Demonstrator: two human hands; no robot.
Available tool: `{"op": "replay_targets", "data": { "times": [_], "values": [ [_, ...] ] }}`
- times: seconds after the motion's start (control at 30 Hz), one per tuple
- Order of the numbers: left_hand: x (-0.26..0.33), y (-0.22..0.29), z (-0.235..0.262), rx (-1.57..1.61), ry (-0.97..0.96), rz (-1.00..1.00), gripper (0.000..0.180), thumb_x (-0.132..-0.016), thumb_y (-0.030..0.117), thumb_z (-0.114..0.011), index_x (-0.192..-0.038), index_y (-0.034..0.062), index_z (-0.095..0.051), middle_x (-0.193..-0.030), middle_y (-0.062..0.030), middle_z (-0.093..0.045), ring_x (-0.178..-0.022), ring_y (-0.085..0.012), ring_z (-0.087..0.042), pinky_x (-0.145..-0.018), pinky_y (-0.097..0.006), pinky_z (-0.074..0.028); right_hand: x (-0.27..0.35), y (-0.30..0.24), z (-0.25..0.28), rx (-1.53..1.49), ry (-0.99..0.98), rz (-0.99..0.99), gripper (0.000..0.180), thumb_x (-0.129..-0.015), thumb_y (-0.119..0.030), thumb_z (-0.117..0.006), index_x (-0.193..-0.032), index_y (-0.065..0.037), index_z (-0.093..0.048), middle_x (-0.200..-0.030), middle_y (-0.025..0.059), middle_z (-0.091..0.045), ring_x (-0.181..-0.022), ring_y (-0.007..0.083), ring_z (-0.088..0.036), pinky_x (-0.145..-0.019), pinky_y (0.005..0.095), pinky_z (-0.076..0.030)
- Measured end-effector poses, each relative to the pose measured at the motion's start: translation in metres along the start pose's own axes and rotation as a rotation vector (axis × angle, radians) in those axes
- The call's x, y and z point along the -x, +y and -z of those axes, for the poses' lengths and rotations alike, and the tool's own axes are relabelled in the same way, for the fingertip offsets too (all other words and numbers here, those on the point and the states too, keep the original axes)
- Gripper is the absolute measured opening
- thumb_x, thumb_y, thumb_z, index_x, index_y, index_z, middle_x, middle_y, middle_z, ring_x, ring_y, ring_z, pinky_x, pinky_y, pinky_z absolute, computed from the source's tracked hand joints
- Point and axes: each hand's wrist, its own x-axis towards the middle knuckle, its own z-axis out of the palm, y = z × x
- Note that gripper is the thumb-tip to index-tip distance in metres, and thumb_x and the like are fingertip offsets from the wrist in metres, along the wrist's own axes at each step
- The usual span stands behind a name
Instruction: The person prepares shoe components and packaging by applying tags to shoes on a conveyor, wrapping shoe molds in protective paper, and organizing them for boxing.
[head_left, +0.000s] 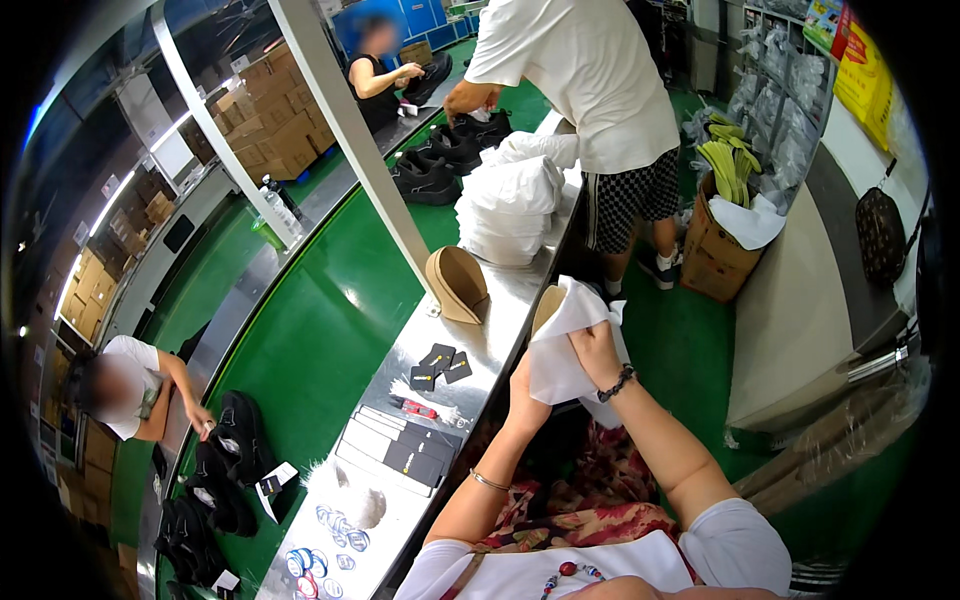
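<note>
A sheet of white tissue paper (562,368) is held up in front of me, just off the table's edge. My left hand (527,392) is closed on its lower left side; the paper hides most of those fingers. On the right, my right hand (597,357) pinches the same sheet, its fingertips partly covered by a fold. A curved brown cardboard piece (546,306) shows behind the paper's upper left edge; I cannot tell which hand holds it. Another bent cardboard piece (457,287) stands on the metal table (480,345) to the left.
Black tags (438,362), cards (395,450) and round stickers (305,562) lie on the table. White paper (510,205) is stacked beyond. Black shoes (240,435) sit on a green conveyor belt (330,290). A person (575,80) stands ahead; others work across the belt. A box (715,250) stands right.
</note>
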Motion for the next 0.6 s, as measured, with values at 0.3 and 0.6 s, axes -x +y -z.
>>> {"op": "replay_targets", "data": {
  "times": [0.3,0.6],
  "values": [
    [-0.009,-0.002,0.031,0.190,0.234,0.013,0.013,-0.088,0.009,-0.059,-0.098,-0.0004,-0.057,-0.078,0.0032,-0.054,-0.067,-0.0041,-0.043,-0.060,-0.019,-0.038,-0.020,-0.021,0.038,-0.164,-0.022,-0.200,0.025,-0.092,-0.013,-0.050,-0.111,0.000,-0.057,-0.090,-0.0012,-0.060,-0.082,0.0056,-0.051,-0.072,0.0218,-0.042],
    [-0.026,-0.002,0.037,0.509,0.096,-0.046,0.022,-0.087,0.003,-0.059,-0.109,0.0026,-0.056,-0.086,0.0016,-0.060,-0.079,-0.0059,-0.054,-0.072,-0.020,-0.044,-0.022,-0.042,0.001,0.129,-0.244,0.026,0.036,-0.086,-0.010,-0.053,-0.121,0.001,-0.051,-0.126,0.0152,-0.050,-0.117,0.0280,-0.046,-0.100,0.0347,-0.034]
  ]
}}
